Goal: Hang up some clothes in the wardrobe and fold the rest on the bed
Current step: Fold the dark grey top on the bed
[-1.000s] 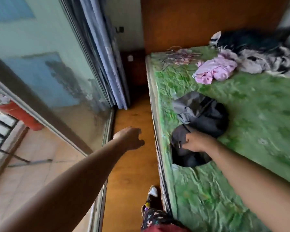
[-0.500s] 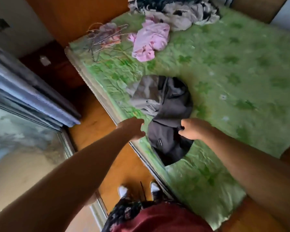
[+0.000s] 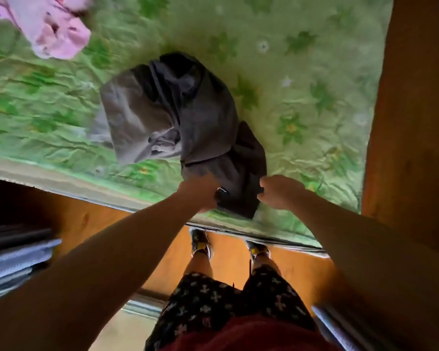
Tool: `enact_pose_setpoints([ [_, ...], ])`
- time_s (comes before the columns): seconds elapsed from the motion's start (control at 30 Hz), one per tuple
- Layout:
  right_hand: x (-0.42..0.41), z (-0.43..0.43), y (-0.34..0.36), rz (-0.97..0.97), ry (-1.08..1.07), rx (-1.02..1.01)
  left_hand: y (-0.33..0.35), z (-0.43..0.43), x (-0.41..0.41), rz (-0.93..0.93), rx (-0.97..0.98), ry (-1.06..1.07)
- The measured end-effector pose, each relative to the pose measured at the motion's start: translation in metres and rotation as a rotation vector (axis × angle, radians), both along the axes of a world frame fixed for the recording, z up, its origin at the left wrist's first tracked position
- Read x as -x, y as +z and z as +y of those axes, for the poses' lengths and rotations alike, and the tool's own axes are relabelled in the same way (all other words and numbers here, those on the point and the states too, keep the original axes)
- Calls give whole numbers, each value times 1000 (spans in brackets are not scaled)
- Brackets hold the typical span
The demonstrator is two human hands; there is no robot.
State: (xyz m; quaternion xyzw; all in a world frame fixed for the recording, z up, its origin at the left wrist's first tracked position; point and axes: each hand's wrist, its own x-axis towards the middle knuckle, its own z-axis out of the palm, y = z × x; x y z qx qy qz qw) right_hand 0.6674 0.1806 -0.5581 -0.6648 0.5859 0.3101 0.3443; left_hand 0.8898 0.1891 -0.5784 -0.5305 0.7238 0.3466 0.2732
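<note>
A crumpled dark grey garment (image 3: 188, 115) lies on the green flowered bed (image 3: 302, 79), its near end reaching the mattress edge in front of me. My left hand (image 3: 198, 193) grips that near end on its left side. My right hand (image 3: 276, 192) grips the same end on its right side, fingers closed in the cloth. A pink garment (image 3: 53, 29) lies bunched at the far left of the bed.
A wooden panel (image 3: 411, 122) rises along the bed's right end. The orange wooden floor (image 3: 91, 219) runs between the bed and me, with my feet (image 3: 200, 243) close to the mattress edge. Blue-grey curtain folds (image 3: 15, 262) hang at the left.
My view has swung from the window down onto the bed. My left hand has come across from the left and taken hold of the grey garment's near end beside my right hand.
</note>
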Motion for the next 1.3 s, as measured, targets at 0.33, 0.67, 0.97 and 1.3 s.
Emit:
enact_pose_setpoints([
  [0.33,13,-22,-124,-91,-499,38,-110,-42,48,282,231,-65],
  [0.67,1,13,-215,-116,-1134,41,-178,-157,92,-23,268,-213],
  [0.97,13,4,-191,-373,-1157,153,-168,-185,100,-175,277,-285],
  [1.3,52,-45,-69,-504,-943,180,8,-229,64,-132,443,-488],
])
